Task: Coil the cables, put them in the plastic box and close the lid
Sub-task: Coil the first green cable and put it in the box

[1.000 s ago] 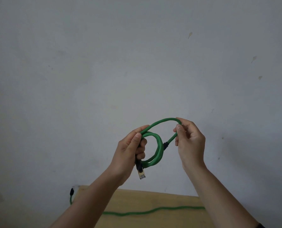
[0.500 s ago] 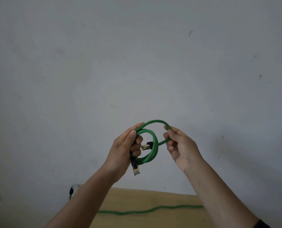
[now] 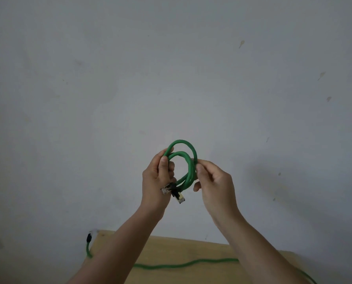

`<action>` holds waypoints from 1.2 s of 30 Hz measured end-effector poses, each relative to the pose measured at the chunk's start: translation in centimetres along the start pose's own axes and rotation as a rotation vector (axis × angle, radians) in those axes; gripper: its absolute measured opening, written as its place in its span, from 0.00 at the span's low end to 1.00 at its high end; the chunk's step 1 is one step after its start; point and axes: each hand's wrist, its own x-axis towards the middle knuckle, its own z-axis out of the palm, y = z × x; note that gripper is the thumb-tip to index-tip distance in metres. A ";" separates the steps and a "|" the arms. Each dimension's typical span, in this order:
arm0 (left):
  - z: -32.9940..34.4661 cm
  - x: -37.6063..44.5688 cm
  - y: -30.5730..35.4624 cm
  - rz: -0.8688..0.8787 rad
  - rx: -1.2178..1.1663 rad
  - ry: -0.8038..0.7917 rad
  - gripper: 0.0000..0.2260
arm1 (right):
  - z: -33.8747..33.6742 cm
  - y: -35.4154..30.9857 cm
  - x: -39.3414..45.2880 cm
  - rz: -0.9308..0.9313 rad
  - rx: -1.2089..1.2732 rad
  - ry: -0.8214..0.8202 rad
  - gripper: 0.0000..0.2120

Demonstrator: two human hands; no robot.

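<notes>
A short green cable (image 3: 189, 160) is wound into two loops and held up in front of the wall. My left hand (image 3: 156, 179) grips the left side of the coil, with both plug ends (image 3: 179, 196) sticking out below its fingers. My right hand (image 3: 214, 181) pinches the coil's right side between thumb and fingers. A second green cable (image 3: 183, 264) lies stretched across the wooden table below; one black-plugged end (image 3: 88, 238) hangs off the table's left corner. No plastic box shows in the view.
The wooden table (image 3: 171, 249) fills only the bottom edge of the view, under my forearms. A plain grey-white wall (image 3: 130, 78) with a few small marks takes up everything else.
The last loop has been drawn in against the coil. The free plug now sits beside the other under my left hand, and my right hand has shifted onto the coil's right side.
</notes>
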 end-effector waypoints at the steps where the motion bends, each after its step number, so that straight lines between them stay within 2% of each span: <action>1: 0.0 0.1 0.0 -0.004 -0.005 -0.004 0.14 | 0.2 0.2 -0.2 -0.133 -0.088 0.024 0.12; 3: 0.0 0.1 0.1 -0.010 -0.027 -0.034 0.14 | 0.3 0.6 -0.5 -0.390 -0.202 0.050 0.18; 5: -0.3 0.2 0.1 -0.019 -0.054 -0.058 0.14 | 0.4 1.1 -0.7 -0.571 -0.314 0.034 0.18; 8: -0.5 0.0 0.3 0.003 -0.066 -0.111 0.13 | 0.5 1.3 -1.1 -0.661 -0.502 0.047 0.17; 12: -0.9 0.0 0.8 -0.002 -0.056 -0.084 0.13 | 0.5 0.4 -1.5 -0.810 -0.563 0.174 0.14; 16: -1.3 0.3 0.7 -0.013 -0.047 -0.077 0.13 | 0.9 -0.4 -1.4 -0.903 -0.511 0.027 0.11; 19: -1.1 0.2 0.6 0.002 0.010 -0.112 0.13 | 1.1 -1.1 -1.4 -0.803 -0.389 -0.091 0.07; 24: -1.9 0.1 0.6 0.011 0.096 -0.138 0.13 | -0.5 -2.8 -1.3 -0.287 0.170 -0.221 0.08; 29: -2.2 -0.2 0.6 0.033 0.113 -0.222 0.13 | -1.4 -2.7 0.1 -0.100 0.126 -0.168 0.10; 33: -2.4 -0.6 0.8 0.055 0.156 -0.287 0.13 | -2.5 -3.1 1.8 -0.004 0.205 -0.045 0.09; 36: -2.5 -0.4 1.0 0.075 0.209 -0.290 0.14 | -3.1 -3.2 2.4 0.065 0.144 -0.158 0.06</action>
